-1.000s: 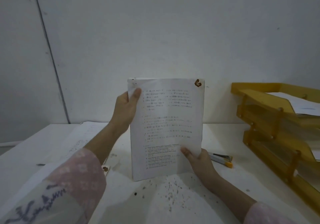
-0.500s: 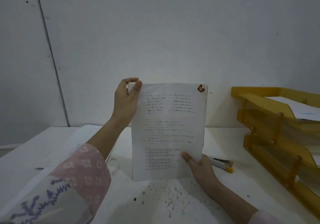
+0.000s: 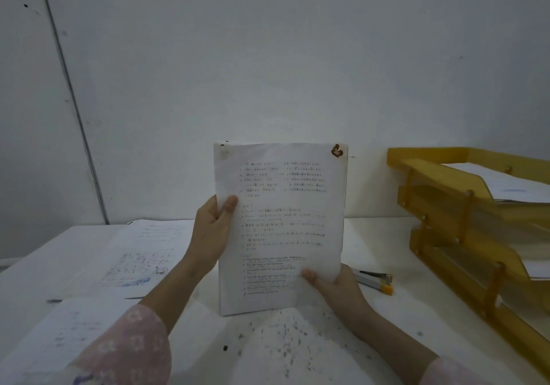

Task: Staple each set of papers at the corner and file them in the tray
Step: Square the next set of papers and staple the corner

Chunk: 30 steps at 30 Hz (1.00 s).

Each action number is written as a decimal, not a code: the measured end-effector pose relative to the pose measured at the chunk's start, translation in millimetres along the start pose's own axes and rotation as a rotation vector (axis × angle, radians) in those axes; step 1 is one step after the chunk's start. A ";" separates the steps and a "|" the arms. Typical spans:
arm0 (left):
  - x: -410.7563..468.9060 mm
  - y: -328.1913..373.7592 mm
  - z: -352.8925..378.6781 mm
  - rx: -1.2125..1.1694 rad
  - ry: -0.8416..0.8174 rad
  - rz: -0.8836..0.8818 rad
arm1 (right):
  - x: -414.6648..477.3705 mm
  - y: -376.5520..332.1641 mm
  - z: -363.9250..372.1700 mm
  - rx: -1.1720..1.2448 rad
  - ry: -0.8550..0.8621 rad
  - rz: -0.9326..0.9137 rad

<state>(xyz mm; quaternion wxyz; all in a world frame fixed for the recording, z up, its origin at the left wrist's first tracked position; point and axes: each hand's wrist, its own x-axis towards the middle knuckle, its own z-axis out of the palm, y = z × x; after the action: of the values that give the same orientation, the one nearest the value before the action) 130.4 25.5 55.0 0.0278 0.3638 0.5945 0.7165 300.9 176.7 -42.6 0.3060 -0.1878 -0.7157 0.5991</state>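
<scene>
We hold the white printed paper set [image 3: 285, 221] upright, long axis vertical. Our left hand [image 3: 211, 233] pinches its nine-o'clock edge and our right hand [image 3: 336, 288] grips the five-o'clock corner. The grey, orange-tipped stapler [image 3: 372, 279] lies just at three o'clock of the right hand, the nearer one, with the yellow tiered plastic tray [image 3: 431, 158] beyond.

Dim, flat, bluish light; soft shadows; slight blur (printed text unreadable); wide-angle bending at edges.
</scene>
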 end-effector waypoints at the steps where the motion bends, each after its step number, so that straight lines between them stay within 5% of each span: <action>1: 1.1 1.8 0.7 0.009 0.003 0.010 | 0.1 -0.1 -4.9 -0.089 -0.067 -0.004; 7: 2.9 5.0 1.3 -0.006 -0.008 0.025 | 16.2 -12.2 -61.5 -1.101 -0.357 -0.003; 14: 0.0 -1.6 -2.7 -0.007 0.020 -0.001 | 37.6 9.9 -96.2 -1.565 -0.139 0.117; 19: -3.1 1.3 -3.4 -0.009 0.034 0.001 | 41.1 24.3 -97.1 -1.690 -0.062 -0.137; 22: -5.6 4.0 -2.0 -0.022 0.029 0.011 | 45.7 17.0 -102.0 -1.535 -0.012 -0.163; 25: -5.9 3.5 -1.8 -0.015 0.037 0.018 | 50.8 -27.5 -100.1 -1.022 0.195 -0.216; 30: -5.8 2.7 -1.6 -0.010 0.037 0.021 | 38.6 -156.4 -81.6 -0.470 0.538 -0.582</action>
<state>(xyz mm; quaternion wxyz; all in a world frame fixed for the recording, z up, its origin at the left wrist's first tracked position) 134.8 20.6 54.5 0.0111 0.3564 0.5874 0.7265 341.6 228.8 125.4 0.5855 -0.1922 -0.7501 0.2398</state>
